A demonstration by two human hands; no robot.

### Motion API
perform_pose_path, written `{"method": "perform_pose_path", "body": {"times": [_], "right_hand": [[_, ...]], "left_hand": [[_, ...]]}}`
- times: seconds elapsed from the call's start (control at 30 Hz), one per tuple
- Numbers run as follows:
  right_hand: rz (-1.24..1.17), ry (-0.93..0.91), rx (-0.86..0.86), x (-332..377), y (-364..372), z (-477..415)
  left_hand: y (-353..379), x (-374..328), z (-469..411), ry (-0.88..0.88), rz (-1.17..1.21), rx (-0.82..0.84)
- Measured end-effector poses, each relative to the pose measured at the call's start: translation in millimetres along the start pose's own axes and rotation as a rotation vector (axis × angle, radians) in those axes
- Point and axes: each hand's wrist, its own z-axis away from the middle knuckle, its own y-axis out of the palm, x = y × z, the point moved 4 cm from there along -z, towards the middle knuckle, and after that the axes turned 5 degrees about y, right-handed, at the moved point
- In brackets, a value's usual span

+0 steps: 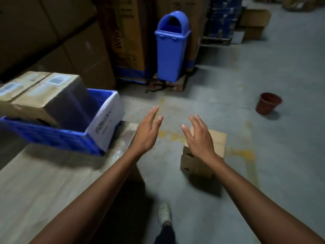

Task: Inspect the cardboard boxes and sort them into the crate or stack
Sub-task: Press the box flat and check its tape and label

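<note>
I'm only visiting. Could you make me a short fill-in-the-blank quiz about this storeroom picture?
1. The left hand and right hand hold nothing; both are ____.
2. The crate at the left, with cardboard boxes in it, is coloured ____.
3. The small stack of boxes by the right hand stands on the ____.
Missing words: open; blue; floor.
</note>
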Motion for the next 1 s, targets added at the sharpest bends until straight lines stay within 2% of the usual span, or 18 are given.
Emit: {"method": "perform_pose_path", "body": {"times": [0.07,0.13,0.2,0.27,0.37,0.5,0.7,0.9,0.93,1.0], "right_hand": [[-0.042,0.127,0.007,-44,4,-26],[-0.133,0.291,0.017,-88,10,-49],[-0.316,0.506,0.032,-126,16,-66],[-0.595,0.717,0.017,-160,22,-81],[-0.921,0.983,-0.03,-209,29,-95],[-1.026,1.125,-0.115,-280,32,-119],[-0.979,1.237,-0.117,-394,66,-164],[-0.889,1.356,0.012,-497,123,-176],[-0.856,1.371,0.025,-509,130,-176],[-0.76,1.396,0.065,-528,145,-173]], "left_hand": [[40,29,-36,-0.239,0.371,0.073],[82,62,-70,-0.463,0.628,0.126],[119,95,-98,-0.669,0.763,0.132],[152,121,-124,-0.798,0.826,0.144],[191,142,-154,-0.871,0.816,0.194],[246,167,-192,-0.889,0.724,0.259],[352,243,-228,-0.965,0.595,0.257],[451,314,-222,-1.086,0.505,0.223],[461,324,-219,-1.122,0.508,0.199],[485,386,-202,-1.168,0.47,0.102]]}}
